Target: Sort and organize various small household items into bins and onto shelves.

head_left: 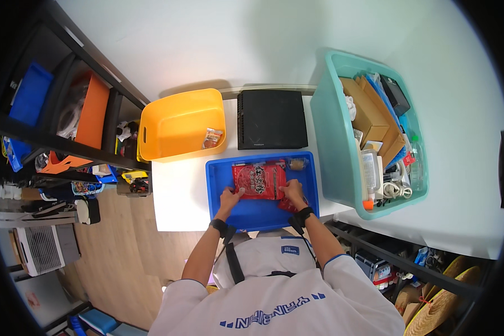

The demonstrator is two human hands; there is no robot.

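A flat red food pouch (257, 182) with pale printing lies over a shallow blue tray (246, 215). My left hand (229, 200) pinches the pouch's lower left edge between thumb and fingers. At its right edge, my right hand (294, 193) is closed on the same pouch. A smaller red packet (286, 205) shows partly beneath my right hand; whether the hand touches it I cannot tell. In the tray's far right corner sits a small clear-wrapped brownish item (298, 164).
Behind the tray on the white table (179, 207) are a yellow bin (176, 126) holding a small packet (211, 138) and a black box-shaped device (271, 119). A tall teal tub (336, 151) full of cardboard, cables and a bottle stands right. Black shelving (56, 137) runs along the left.
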